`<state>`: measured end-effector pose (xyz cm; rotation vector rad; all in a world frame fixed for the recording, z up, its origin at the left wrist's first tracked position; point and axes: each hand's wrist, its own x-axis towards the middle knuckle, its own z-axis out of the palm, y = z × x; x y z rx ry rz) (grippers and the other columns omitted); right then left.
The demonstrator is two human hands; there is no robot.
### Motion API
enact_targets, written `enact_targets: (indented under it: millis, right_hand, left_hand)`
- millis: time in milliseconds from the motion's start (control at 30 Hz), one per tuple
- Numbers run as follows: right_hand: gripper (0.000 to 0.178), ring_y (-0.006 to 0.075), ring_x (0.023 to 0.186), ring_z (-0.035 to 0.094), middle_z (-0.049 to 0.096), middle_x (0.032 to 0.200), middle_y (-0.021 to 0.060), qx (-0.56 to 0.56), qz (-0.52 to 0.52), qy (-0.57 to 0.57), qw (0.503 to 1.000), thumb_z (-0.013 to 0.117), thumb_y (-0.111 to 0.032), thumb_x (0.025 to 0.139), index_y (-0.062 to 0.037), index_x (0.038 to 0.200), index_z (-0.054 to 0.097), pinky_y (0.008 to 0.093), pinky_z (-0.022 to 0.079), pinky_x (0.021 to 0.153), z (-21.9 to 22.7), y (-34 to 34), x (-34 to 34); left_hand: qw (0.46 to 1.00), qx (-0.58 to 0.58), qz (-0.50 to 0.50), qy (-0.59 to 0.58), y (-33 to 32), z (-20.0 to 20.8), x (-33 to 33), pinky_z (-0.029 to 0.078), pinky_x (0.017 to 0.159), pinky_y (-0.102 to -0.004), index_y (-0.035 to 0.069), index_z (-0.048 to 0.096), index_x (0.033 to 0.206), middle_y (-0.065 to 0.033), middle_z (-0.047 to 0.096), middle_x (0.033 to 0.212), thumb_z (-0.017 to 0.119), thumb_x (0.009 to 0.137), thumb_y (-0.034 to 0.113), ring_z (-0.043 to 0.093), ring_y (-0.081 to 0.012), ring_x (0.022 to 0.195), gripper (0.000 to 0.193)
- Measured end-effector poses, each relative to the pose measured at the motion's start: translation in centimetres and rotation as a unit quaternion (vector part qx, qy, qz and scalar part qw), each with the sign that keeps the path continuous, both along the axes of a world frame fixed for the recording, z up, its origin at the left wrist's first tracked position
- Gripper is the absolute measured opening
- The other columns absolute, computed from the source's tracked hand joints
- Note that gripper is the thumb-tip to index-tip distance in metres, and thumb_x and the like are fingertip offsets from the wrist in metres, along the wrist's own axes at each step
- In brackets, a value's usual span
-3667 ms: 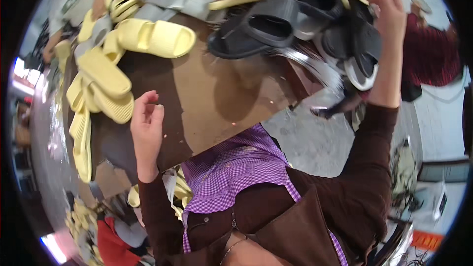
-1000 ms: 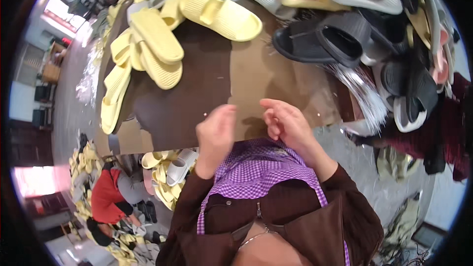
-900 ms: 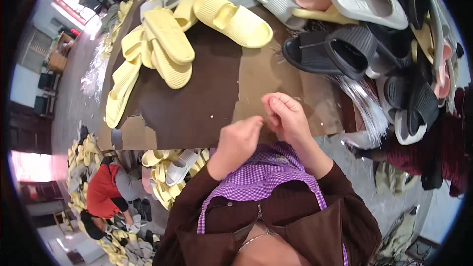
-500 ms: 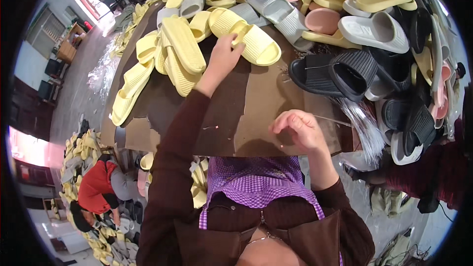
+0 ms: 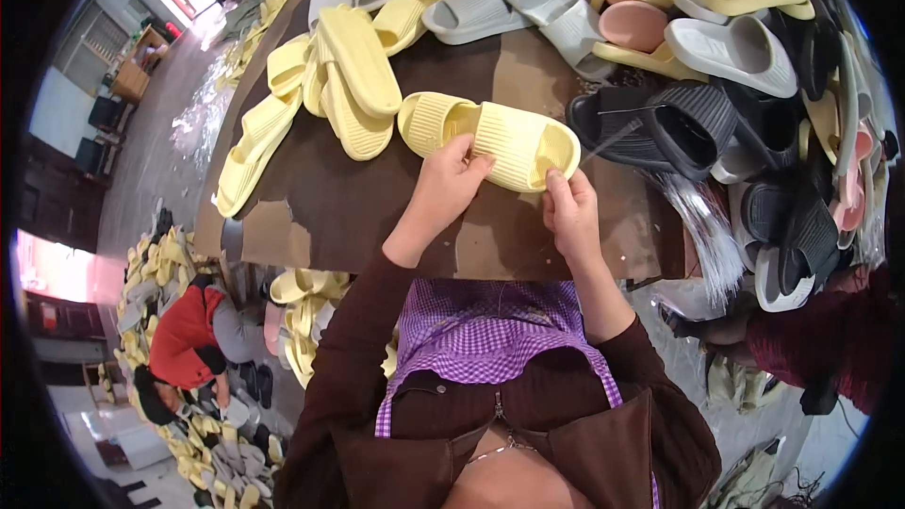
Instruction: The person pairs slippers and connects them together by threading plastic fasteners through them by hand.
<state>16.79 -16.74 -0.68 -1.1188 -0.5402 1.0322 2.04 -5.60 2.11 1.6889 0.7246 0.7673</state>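
A pair of yellow slippers (image 5: 514, 137), one pushed into the other, lies across the table in front of me. My left hand (image 5: 451, 184) grips its near edge around the middle, thumb and fingers closed. At the right-hand slipper's open toe, my right hand (image 5: 570, 212) pinches a thin clear plastic strand (image 5: 613, 139), which slants up over a black slipper. Whether the strand passes through the slippers is hidden by my fingers. More yellow slippers (image 5: 358, 61) lie left of my left hand.
Grey slippers (image 5: 476, 14) and black slippers (image 5: 650, 127) pile up along the back and right. A bundle of clear strands (image 5: 702, 236) hangs over the table's right edge. A person in red (image 5: 184, 335) bends over slippers on the floor at left.
My left hand has drawn the yellow slippers nearer and to the right. My right hand has moved up to their toe end, where it now pinches a clear strand.
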Motion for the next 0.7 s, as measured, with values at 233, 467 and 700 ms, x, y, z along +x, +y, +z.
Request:
enact_targets:
  millis: [233, 467, 700]
  right_hand:
    - [0.016, 0.0027, 0.041, 0.030, 0.041, 0.057, -0.0049, -0.075, -0.064, -0.045, 0.994, 0.049, -0.022, 0.093, -0.0084, 0.087, 0.054, 0.0178, 0.023, 0.036, -0.4, -3.4, 0.8]
    - [0.016, 0.0038, 0.043, 0.034, 0.043, 0.059, -0.0042, -0.052, -0.024, 0.004, 0.998, 0.047, -0.020, 0.093, -0.0070, 0.087, 0.053, 0.0182, 0.025, 0.037, -0.4, -5.9, 0.2]
    - [0.017, 0.0029, 0.045, 0.037, 0.049, 0.063, -0.0038, -0.127, -0.059, -0.123, 0.983, 0.048, -0.020, 0.093, -0.0050, 0.092, 0.057, 0.0179, 0.027, 0.038, 1.4, -8.0, 2.3]
  left_hand:
    - [0.921, 0.167, 0.351, 0.011, 1.1, -5.8, -7.8, 0.044, 0.053, -0.0194, -0.004, 0.053, 0.108, -0.0075, 0.058, 0.098, 0.056, 0.088, 0.015, 0.055, -0.0077, 0.064, 0.028]
    - [0.918, -0.260, 0.214, -0.211, 0.1, -4.3, -6.8, 0.047, 0.048, -0.0255, 0.000, 0.056, 0.096, -0.0061, 0.057, 0.072, 0.050, 0.092, 0.021, 0.056, -0.0142, 0.058, 0.022]
    - [0.906, -0.099, 0.365, -0.190, 2.7, -2.1, -10.4, 0.036, 0.039, -0.0212, 0.003, 0.056, 0.083, -0.0028, 0.052, 0.063, 0.048, 0.090, 0.020, 0.047, -0.0092, 0.045, 0.021]
